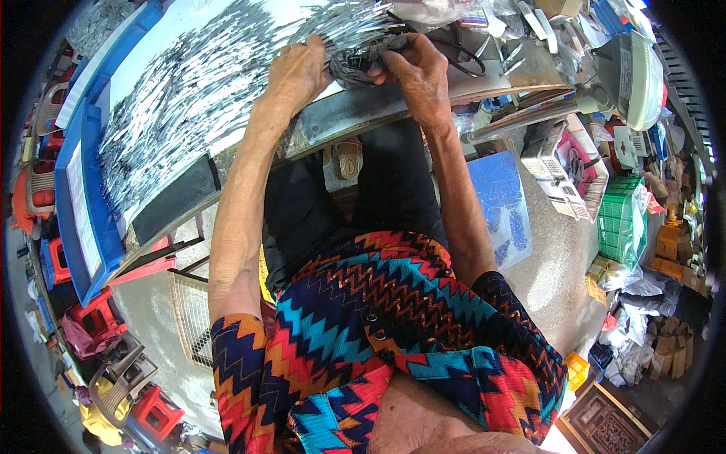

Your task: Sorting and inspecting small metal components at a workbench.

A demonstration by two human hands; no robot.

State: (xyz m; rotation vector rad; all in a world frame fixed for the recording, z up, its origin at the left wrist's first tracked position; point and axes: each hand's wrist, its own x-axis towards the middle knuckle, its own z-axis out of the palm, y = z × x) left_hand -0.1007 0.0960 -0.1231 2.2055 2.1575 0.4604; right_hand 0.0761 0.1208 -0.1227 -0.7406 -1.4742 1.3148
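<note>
A wide heap of thin, silvery-grey and black strips (189,106) covers the white work surface, most of them lying in roughly one direction. At the table's near edge, a dark grey, crumpled bundle (351,69) rests between my two hands. My left hand (296,74) is closed beside the bundle's left side, knuckles up; whatever its fingers grip is hidden. My right hand (420,76) has thumb and fingers closed on the right side of the dark bundle. The bundle's exact kind is too small to tell.
A blue-edged tray wall (91,197) bounds the heap on the left. Black cable loops (473,64) lie right of my right hand, near a pale green-grey device (643,83). Below the table stand a blue board (499,204), a green crate (620,219) and a red stool (157,412).
</note>
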